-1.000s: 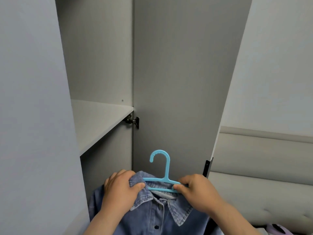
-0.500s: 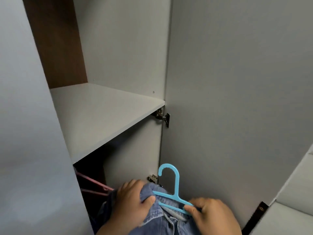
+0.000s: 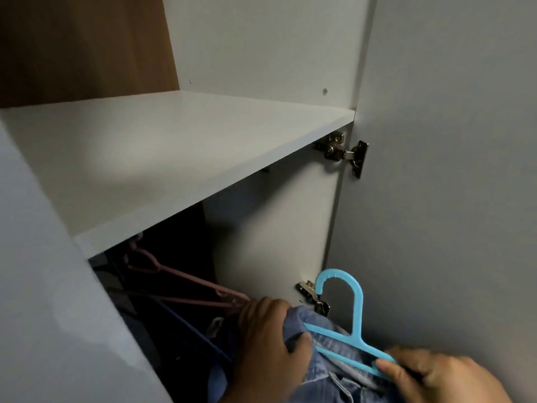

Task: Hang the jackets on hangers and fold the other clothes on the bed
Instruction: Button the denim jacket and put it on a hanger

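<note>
A blue denim jacket [image 3: 328,370] sits on a light blue plastic hanger [image 3: 353,315] at the bottom of the view, its hook pointing up. My left hand [image 3: 264,347] grips the jacket's left collar and shoulder over the hanger arm. My right hand [image 3: 436,376] pinches the hanger's right arm together with the denim. The jacket is held just in front of the open wardrobe, below its shelf. Most of the jacket is out of frame.
A grey wardrobe shelf [image 3: 162,158] juts out above the hanging space. A pink hanger [image 3: 186,289] and dark clothes hang in the shadow beneath. The open door [image 3: 450,199] stands at the right, with metal hinges [image 3: 345,152] on the side panel.
The view has closed in on the wardrobe and turned left. Both hands have carried the hung jacket toward the dark space under the shelf; the pink hanger now shows fully.
</note>
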A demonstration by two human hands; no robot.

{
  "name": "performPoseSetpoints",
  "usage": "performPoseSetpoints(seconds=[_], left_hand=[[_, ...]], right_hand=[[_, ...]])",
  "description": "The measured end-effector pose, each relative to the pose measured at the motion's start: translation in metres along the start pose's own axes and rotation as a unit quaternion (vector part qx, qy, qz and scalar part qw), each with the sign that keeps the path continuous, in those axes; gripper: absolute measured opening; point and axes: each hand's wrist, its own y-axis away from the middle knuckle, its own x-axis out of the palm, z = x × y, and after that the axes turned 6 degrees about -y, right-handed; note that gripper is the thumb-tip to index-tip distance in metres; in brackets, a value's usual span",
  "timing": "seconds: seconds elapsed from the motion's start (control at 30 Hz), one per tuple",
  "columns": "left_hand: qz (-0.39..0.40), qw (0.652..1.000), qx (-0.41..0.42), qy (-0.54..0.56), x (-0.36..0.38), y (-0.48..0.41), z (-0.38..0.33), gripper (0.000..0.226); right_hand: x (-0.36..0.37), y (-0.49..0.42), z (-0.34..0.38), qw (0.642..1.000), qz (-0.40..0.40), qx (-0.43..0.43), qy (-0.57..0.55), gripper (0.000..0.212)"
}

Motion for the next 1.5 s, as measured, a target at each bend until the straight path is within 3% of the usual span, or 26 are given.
performPoseSetpoints(seconds=[0.13,0.3,0.4,0.6,0.77,0.97,1.03,1.1,1.33,1.5], left_hand=[[-0.082,0.996,0.028,0.016,0.022,0.004,0.013,0.024],[-0.166,0.982,0.079,0.036,0.048,0.01,0.035,0.032],[-0.192,0.978,0.069,0.043,0.063,0.013,0.043,0.04],[-0.24,0.968,0.069,0.024,0.089,0.034,0.034,0.043],[-0.239,0.97,0.049,0.022,0.093,0.063,0.026,0.04],[-0.207,0.978,0.018,-0.006,0.09,0.082,0.026,0.034],[-0.193,0.981,0.01,-0.005,0.086,0.081,0.022,0.03],[-0.175,0.984,0.011,-0.017,0.084,0.078,0.02,0.029],[-0.143,0.986,0.024,-0.083,0.076,0.066,0.023,0.045],[-0.171,0.981,0.046,-0.073,0.07,0.05,0.024,0.033]], right_hand=[[0.024,-0.003,-0.016,0.998,-0.044,-0.044,0.024,0.036],[0.051,0.008,-0.016,0.996,-0.078,0.001,0.033,0.031],[0.062,0.022,-0.016,0.996,-0.075,0.041,0.027,0.027],[0.079,0.056,-0.038,0.995,-0.102,0.01,0.017,0.02],[0.083,0.081,-0.049,0.993,-0.112,-0.026,-0.019,0.022],[0.074,0.112,-0.067,0.995,-0.027,-0.05,-0.086,0.036],[0.072,0.117,-0.074,0.995,-0.009,-0.04,-0.093,0.031],[0.074,0.118,-0.075,0.994,-0.038,-0.024,-0.099,0.022],[0.09,0.112,-0.069,0.988,-0.127,0.013,-0.088,0.026],[0.104,0.104,-0.067,0.982,-0.166,0.031,-0.085,0.024]])
